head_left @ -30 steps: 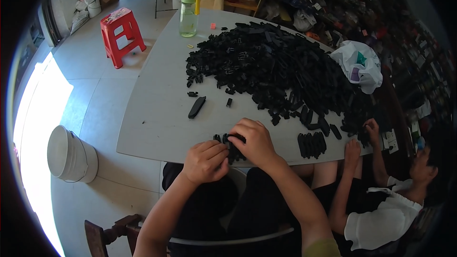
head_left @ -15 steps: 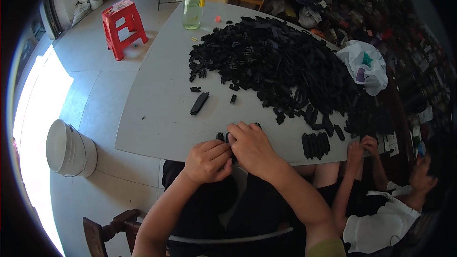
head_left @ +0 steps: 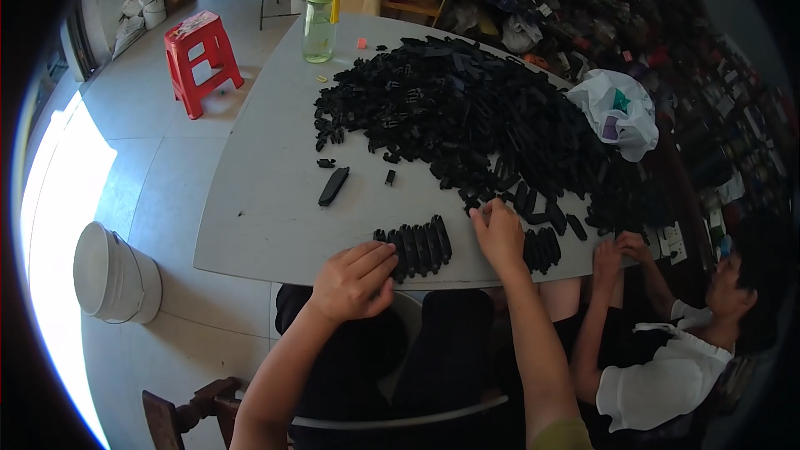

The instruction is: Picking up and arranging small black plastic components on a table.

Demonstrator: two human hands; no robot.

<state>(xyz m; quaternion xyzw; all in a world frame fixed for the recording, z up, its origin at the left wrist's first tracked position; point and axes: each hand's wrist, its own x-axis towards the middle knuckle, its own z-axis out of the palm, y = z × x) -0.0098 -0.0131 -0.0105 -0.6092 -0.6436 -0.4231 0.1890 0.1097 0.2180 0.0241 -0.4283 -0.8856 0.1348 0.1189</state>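
Observation:
In front of me on the table stands a row of long, narrow black plastic pieces (head_left: 423,248), packed side by side. My left hand (head_left: 357,282) is at the row's left end, its fingers pressed together and curled against the end piece, part of which they hide. My right hand (head_left: 502,237) is at the near edge of a big heap of black plastic parts (head_left: 500,108). Its thumb and fingers are bent together there, and whatever lies between the tips is too dark and small to make out.
A second row of black pieces (head_left: 542,250) stands right of my right hand. Beyond it a co-worker's hands (head_left: 612,254) handle parts. A loose long black piece (head_left: 333,187), a green-lidded bottle (head_left: 320,25) and a white plastic bag (head_left: 621,117) lie or stand around the heap.
My right hand has left the row and moved right to the heap's near edge, uncovering the row. My left hand stays by the row's left end. The view has shifted slightly.

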